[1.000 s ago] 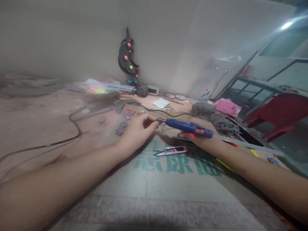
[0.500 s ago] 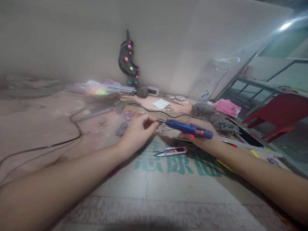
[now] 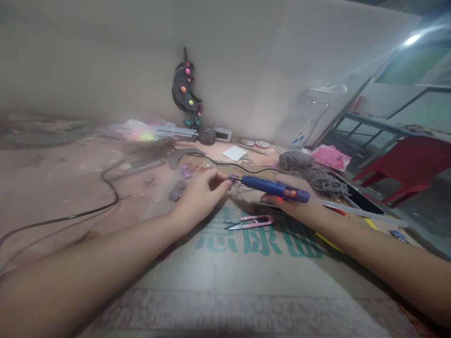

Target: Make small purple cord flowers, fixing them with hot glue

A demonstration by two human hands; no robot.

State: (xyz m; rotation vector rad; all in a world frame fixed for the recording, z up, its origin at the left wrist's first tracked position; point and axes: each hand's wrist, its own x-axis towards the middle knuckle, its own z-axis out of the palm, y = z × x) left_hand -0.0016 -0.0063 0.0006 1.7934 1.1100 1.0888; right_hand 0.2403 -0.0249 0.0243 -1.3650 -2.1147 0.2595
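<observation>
My right hand (image 3: 282, 192) is wrapped round a blue hot glue gun (image 3: 275, 187), with a clear glue stick (image 3: 355, 209) trailing from its back end. The gun's metal tip points left and meets a small purple piece (image 3: 232, 177). Thumb and forefinger of my left hand (image 3: 207, 188) pinch that piece, whose shape is mostly hidden. Just below the hands lie pink thread snips (image 3: 252, 221) on a printed sheet (image 3: 218, 267). A grey-purple fluffy clump (image 3: 177, 190) rests left of my left hand.
Balls of grey yarn (image 3: 297, 160), a pink bag (image 3: 331, 157) and a clear bottle (image 3: 305, 117) stand at the right. A decorated grey crescent (image 3: 186, 89) leans on the wall. Black cable (image 3: 112, 188) crosses the table. Glue sticks (image 3: 169, 130) lie behind.
The view has shifted very slightly. Both hands, the glue gun and the purple piece keep practically the same positions.
</observation>
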